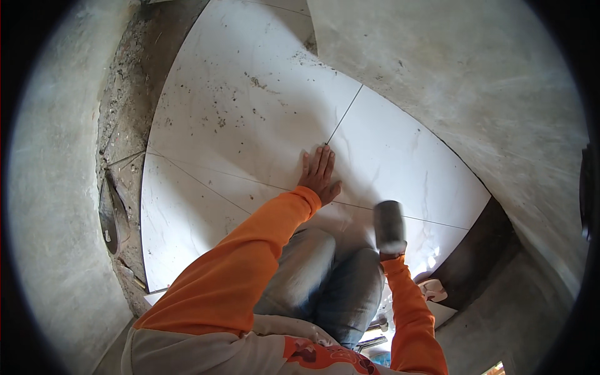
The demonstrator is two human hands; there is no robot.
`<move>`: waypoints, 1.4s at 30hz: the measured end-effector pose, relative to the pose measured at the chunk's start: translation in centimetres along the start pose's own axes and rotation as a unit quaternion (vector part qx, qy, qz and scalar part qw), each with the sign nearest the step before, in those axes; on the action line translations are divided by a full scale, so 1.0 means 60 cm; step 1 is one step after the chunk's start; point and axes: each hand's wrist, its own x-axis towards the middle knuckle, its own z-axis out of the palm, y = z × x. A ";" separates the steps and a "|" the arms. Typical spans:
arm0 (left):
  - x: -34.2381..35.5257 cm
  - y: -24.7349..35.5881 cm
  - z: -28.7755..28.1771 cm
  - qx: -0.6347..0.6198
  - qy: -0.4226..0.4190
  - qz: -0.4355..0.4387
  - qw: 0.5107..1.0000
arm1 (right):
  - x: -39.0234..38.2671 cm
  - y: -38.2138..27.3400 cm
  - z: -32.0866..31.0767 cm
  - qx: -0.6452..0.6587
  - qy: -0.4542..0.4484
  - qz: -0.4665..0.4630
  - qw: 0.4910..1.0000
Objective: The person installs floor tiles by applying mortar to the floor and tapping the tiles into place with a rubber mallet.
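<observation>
My left hand point(319, 172) lies flat on the white marbled floor tiles point(244, 119), its fingers stretched toward a thin dark joint between two of them. In my right hand point(392, 255) is a rubber mallet point(389, 224), its dark, slightly blurred head raised over the tiles right of my knees. The head hides most of the grip and the fingers. Dirt crumbs are scattered on the tile beyond my left hand.
Plastered grey walls point(462, 81) rise on both sides. Along the left runs a rough strip of bare ground point(134, 106), where a trowel point(111, 212) lies against the wall. A dark gap point(478, 244) borders the tiles at right. A pale object point(432, 289) sits beside my right forearm.
</observation>
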 end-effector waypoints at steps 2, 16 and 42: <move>0.002 -0.005 0.000 -0.023 0.010 -0.002 1.000 | 0.002 -0.003 0.000 -0.316 -0.102 0.001 0.943; -0.078 -0.036 0.018 -0.020 0.024 -0.080 0.996 | -0.007 -0.003 -0.004 -0.324 0.052 -0.162 0.931; -0.213 -0.053 0.039 -0.051 0.161 -0.127 0.977 | -0.067 0.089 -0.053 -0.303 -0.019 -0.056 0.951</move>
